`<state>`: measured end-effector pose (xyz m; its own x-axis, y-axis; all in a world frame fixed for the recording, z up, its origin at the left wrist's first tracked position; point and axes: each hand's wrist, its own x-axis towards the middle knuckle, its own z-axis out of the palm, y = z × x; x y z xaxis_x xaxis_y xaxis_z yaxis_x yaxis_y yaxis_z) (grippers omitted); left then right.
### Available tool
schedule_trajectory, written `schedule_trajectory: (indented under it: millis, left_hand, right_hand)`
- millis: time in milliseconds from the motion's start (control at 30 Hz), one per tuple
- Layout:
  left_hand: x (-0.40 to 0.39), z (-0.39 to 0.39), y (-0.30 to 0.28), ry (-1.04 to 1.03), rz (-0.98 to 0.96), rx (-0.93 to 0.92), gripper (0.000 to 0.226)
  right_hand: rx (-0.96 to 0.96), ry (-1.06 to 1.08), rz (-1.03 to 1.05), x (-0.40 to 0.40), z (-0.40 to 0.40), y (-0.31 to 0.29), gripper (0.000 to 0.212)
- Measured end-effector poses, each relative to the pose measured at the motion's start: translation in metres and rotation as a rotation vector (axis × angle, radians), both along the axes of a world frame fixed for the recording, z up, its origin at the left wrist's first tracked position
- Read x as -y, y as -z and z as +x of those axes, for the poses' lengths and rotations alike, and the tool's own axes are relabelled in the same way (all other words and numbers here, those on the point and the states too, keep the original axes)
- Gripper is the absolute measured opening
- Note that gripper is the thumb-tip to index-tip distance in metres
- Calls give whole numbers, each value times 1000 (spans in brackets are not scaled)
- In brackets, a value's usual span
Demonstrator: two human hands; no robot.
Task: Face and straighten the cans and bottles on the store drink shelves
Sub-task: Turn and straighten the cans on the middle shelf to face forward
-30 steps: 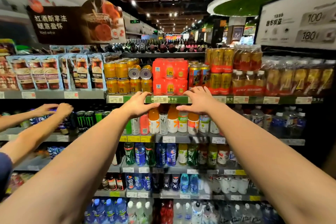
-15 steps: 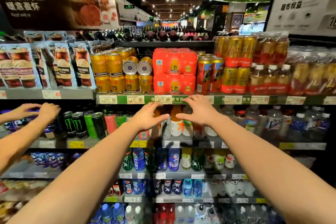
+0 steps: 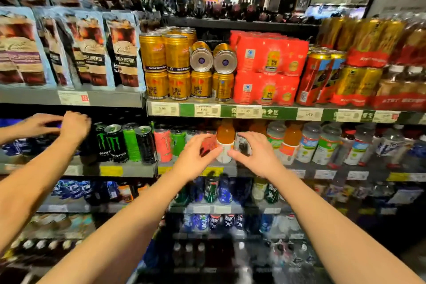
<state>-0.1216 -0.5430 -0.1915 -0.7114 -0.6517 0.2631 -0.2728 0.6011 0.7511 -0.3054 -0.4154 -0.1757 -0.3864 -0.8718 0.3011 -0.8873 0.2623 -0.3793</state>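
Head-camera view: fingers of the left hand were loosely spread, thumb out, curling toward a blurred red can, while the right hand reached with fingers extended and slightly apart toward a dark-labelled can; motion blur made it impossible to tell whether either hand actually touched its can. Between them stood an orange juice bottle, smooth plastic with a white sleeve label, at the front edge of the second shelf.

Work appeared to be in its middle stage. To the left, tall black and green energy drink cans stood upright in a fairly even row, glossy aluminium with pull-tab tops. To the right, clear and orange plastic bottles stood upright, their labels turned various ways, and probably wanted facing. On the shelf above, ribbed gold cans were stacked two high, but two gold cans lay on their sides with silver ends facing out, a likely job left. Beside them sat shrink-wrapped red multipacks, shiny and crinkled.

At far left another person's hands worked at the same shelf level, fingers curved over something dark. Lower shelves, blurred, seemed untouched.
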Motion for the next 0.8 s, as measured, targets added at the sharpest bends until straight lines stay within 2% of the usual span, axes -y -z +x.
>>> schedule_trajectory:
  millis: [167,333,467,567,800]
  left_hand:
    - [25,28,31,-52,47,-7,74]
    - [50,39,41,-127,28,-29,73]
    - [72,47,47,-242,71,-59,71]
    - [88,57,50,-274,-2,-62,72]
    - [120,86,47,-390,-47,-59,48]
  right_hand:
    - [56,-34,-8,32,22,29,81]
    - [102,-81,-50,69,36,41,89]
    - [73,-149,-252,101,53,53,76]
    - [60,-217,-288,123,65,59,75]
    - [89,-324,-259,154,94,51,85]
